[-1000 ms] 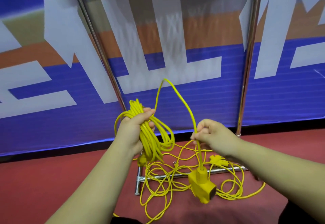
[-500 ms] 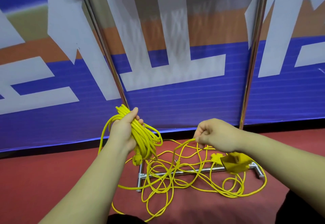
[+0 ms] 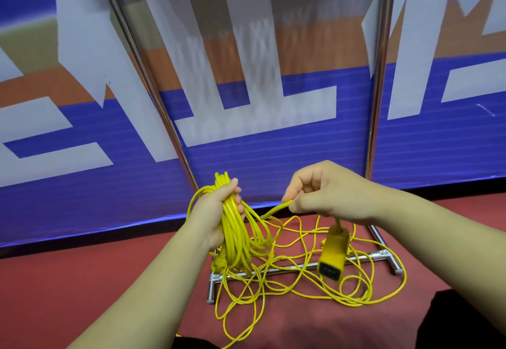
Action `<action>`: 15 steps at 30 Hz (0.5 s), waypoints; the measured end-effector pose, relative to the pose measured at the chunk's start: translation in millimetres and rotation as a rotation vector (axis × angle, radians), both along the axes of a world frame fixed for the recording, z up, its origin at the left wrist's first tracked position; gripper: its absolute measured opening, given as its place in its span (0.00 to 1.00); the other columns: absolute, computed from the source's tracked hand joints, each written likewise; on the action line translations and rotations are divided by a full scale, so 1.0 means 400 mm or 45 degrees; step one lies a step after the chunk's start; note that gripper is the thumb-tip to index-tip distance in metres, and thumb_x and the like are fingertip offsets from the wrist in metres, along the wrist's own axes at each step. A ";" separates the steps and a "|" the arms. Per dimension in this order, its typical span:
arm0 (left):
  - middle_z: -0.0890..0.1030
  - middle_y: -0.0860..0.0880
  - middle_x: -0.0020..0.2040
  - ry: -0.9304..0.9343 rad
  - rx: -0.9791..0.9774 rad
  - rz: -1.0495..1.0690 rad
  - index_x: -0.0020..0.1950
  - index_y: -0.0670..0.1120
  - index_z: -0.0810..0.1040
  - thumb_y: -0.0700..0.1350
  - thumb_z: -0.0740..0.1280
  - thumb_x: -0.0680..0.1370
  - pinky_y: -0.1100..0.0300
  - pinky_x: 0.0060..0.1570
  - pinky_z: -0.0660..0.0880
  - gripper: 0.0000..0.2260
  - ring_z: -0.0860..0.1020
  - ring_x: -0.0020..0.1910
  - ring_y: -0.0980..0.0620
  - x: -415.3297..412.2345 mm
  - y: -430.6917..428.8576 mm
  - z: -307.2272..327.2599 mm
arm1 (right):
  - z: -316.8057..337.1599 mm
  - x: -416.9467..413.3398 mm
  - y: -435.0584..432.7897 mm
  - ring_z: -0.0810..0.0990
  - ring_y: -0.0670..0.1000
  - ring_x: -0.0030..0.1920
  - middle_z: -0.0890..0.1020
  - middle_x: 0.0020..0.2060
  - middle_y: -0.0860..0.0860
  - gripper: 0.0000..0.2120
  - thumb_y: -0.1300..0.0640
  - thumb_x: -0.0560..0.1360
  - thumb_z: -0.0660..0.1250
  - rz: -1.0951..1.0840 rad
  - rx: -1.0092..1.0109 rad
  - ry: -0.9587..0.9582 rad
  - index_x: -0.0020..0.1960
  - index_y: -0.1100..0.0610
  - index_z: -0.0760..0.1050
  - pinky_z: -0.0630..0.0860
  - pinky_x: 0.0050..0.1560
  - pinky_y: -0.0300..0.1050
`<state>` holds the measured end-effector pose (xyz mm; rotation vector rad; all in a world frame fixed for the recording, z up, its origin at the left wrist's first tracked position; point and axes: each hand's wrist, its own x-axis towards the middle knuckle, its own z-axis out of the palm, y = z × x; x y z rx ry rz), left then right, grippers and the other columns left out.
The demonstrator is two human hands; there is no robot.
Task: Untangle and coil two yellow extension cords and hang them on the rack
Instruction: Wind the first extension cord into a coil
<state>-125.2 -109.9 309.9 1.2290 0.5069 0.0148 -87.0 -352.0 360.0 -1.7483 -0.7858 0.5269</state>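
Through the head camera, your left hand is clenched round the coil, a bundle of finished loops. You hold it upright, so the loops hang free below your fist and cannot slide back into the mess. A plug dangles at its lower end.

Your right hand, just to the right, pinches the short run of cord that leads out of the coil. The socket block appears to hang below that grip, off the floor. My reading is that you keep this tail taut so the last stretch can be laid onto the coil.

The loose cord, likely the second one, lies tangled on the red floor. It is draped over the rack's base bar, near the far banner.

No box or bin shows. The rack's two posts carry nothing on the part in view.
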 end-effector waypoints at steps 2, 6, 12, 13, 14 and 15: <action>0.74 0.49 0.31 0.009 0.002 -0.041 0.45 0.45 0.78 0.50 0.68 0.79 0.59 0.30 0.73 0.10 0.74 0.27 0.52 0.003 -0.018 -0.001 | 0.002 0.007 -0.010 0.73 0.47 0.30 0.80 0.30 0.49 0.06 0.67 0.73 0.73 -0.025 0.025 -0.032 0.43 0.56 0.83 0.67 0.32 0.38; 0.74 0.48 0.31 -0.003 0.002 -0.090 0.46 0.44 0.78 0.51 0.68 0.79 0.59 0.30 0.73 0.10 0.74 0.27 0.51 0.006 -0.040 -0.003 | -0.019 0.029 -0.031 0.71 0.54 0.34 0.81 0.33 0.53 0.06 0.66 0.73 0.72 -0.097 -0.028 -0.004 0.45 0.56 0.81 0.67 0.34 0.45; 0.75 0.48 0.31 -0.075 -0.060 -0.020 0.46 0.42 0.78 0.52 0.66 0.80 0.60 0.30 0.74 0.13 0.75 0.26 0.51 0.020 -0.034 0.015 | -0.037 0.026 -0.044 0.78 0.39 0.35 0.83 0.37 0.45 0.03 0.54 0.75 0.72 -0.094 -0.478 -0.561 0.48 0.48 0.81 0.70 0.35 0.32; 0.75 0.48 0.31 -0.066 -0.053 -0.014 0.47 0.42 0.78 0.53 0.66 0.80 0.60 0.30 0.74 0.14 0.75 0.26 0.51 0.023 -0.032 0.013 | -0.035 0.023 -0.044 0.77 0.36 0.35 0.82 0.36 0.42 0.04 0.54 0.75 0.72 -0.069 -0.472 -0.587 0.48 0.47 0.82 0.68 0.35 0.30; 0.75 0.48 0.32 -0.051 -0.034 -0.011 0.48 0.42 0.78 0.53 0.65 0.80 0.59 0.31 0.74 0.14 0.75 0.27 0.51 0.025 -0.032 0.008 | -0.031 0.020 -0.044 0.77 0.34 0.35 0.81 0.34 0.40 0.04 0.55 0.75 0.72 -0.036 -0.458 -0.591 0.49 0.48 0.83 0.68 0.35 0.29; 0.75 0.47 0.32 -0.030 -0.012 -0.010 0.48 0.41 0.77 0.53 0.65 0.80 0.58 0.33 0.74 0.15 0.76 0.27 0.50 0.026 -0.035 0.002 | -0.025 0.017 -0.045 0.77 0.34 0.35 0.81 0.33 0.39 0.04 0.55 0.75 0.73 0.003 -0.432 -0.577 0.49 0.48 0.83 0.68 0.36 0.28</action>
